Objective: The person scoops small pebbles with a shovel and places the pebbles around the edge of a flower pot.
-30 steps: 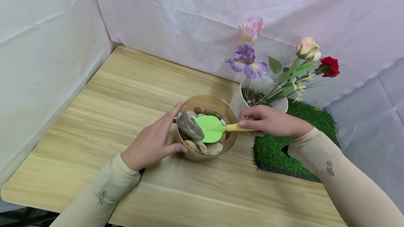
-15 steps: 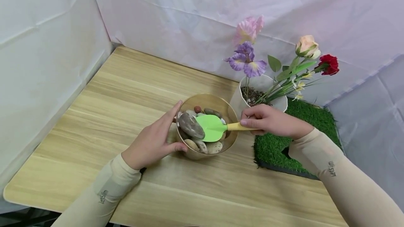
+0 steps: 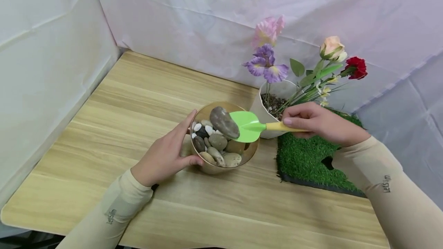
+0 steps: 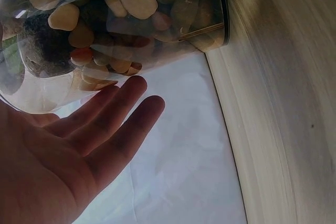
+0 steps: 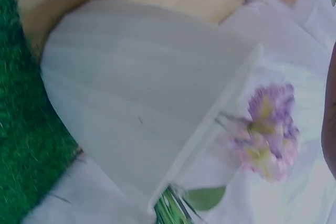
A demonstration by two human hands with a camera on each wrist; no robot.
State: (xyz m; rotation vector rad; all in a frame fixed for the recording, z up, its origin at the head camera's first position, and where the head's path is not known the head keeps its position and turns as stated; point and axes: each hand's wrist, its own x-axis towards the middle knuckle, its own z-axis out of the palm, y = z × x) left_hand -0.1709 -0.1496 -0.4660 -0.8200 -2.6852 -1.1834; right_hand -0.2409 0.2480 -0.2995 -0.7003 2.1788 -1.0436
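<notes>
My right hand grips the yellow handle of a small garden trowel with a bright green blade. A large grey-brown stone lies on the blade's left end, over the clear amber container. Smaller pebbles, white, grey, black and tan, fill the container's lower part. My left hand spreads its thumb and straight fingers against the container's left side. In the left wrist view its fingers reach out beneath the pebble-filled wall. The right wrist view is blurred and leaves the trowel out.
Behind the trowel stands a white pot of dark soil with purple, pink, peach and red artificial flowers. A green turf mat lies on the wooden table at right. White cloth hangs behind.
The trowel and the large stone on it have risen and moved right, uncovering pebbles in the container. My right hand has moved right with them; the left hand stays at the container.
</notes>
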